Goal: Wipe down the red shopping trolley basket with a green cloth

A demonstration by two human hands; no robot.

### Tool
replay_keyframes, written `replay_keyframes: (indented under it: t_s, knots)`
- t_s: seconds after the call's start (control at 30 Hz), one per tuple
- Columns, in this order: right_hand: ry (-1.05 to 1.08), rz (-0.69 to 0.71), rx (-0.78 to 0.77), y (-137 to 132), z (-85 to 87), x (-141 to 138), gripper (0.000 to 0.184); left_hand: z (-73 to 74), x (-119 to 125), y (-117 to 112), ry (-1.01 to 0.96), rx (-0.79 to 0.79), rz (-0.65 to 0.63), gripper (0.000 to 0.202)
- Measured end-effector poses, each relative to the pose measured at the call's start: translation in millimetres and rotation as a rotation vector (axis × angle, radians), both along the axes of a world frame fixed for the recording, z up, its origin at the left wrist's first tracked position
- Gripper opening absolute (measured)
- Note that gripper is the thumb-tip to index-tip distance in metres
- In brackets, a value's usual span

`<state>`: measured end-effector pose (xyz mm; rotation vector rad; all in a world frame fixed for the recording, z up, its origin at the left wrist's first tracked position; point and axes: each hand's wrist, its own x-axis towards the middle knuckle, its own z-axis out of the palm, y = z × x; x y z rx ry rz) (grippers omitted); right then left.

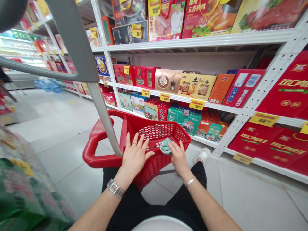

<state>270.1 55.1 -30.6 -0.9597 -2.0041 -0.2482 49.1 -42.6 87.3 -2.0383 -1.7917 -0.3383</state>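
A red plastic shopping basket cart (154, 123) with perforated walls stands between my knees. My left hand (135, 154), with a ring and a metal watch, is spread flat over the basket's near left part, its fingers apart and nothing in it. Whether its palm touches the rim I cannot tell. Bunched under the fingers of my right hand (178, 157) is a green cloth (166, 146), held at the basket's near right rim. A silver bracelet circles the right wrist. From the cart's left side a metal pole (103, 115) rises to a grey handle (74, 41).
White shelves (173, 93) with boxed goods and yellow price tags run across the front and right. Red boxes (269, 141) fill the lower right shelf. Green-patterned packages (21, 192) lie close at the left. Blue water jugs (48, 85) stand farther down the aisle.
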Motion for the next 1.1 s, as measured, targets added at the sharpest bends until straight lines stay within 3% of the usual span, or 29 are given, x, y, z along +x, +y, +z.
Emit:
replay_keyframes:
  t_s: [0.1,0.2,0.37,0.53,0.67,0.77,0.9,1.0,1.1]
  knots:
    - [0.025,-0.104,-0.083,19.5,-2.9,28.8,0.054,-2.1,1.2,-1.8,0.013,-0.004,-0.017,0.061]
    - [0.033,-0.147,-0.098,24.0,0.4,34.1,0.055,-3.0,2.7,-3.5,0.002,0.007,-0.023,0.061]
    - [0.03,0.014,-0.009,-13.1,12.1,-15.2,0.056,-1.2,1.8,-7.4,-0.04,0.042,-0.029,0.064]
    - [0.054,0.267,-0.063,-64.8,44.4,-76.4,0.049,10.3,-8.2,-15.5,-0.008,0.038,-0.121,0.056]
    - [0.114,0.351,-0.085,-78.7,61.3,-95.0,0.048,16.1,-13.5,-19.9,0.024,0.024,-0.125,0.059]
    - [0.12,0.334,-0.061,-72.1,51.8,-90.3,0.046,12.4,-12.9,-19.1,0.028,-0.014,-0.092,0.059]
    - [0.073,0.201,-0.068,-47.2,26.7,-63.7,0.047,6.6,-10.8,-12.9,0.014,-0.031,-0.033,0.062]
    - [0.062,0.087,-0.157,-22.2,14.8,-34.0,0.057,5.6,-11.3,-7.3,0.012,-0.04,-0.025,0.063]
    - [0.083,-0.007,-0.263,-1.0,14.3,-9.7,0.062,4.2,-13.3,-3.3,0.032,-0.032,-0.006,0.065]
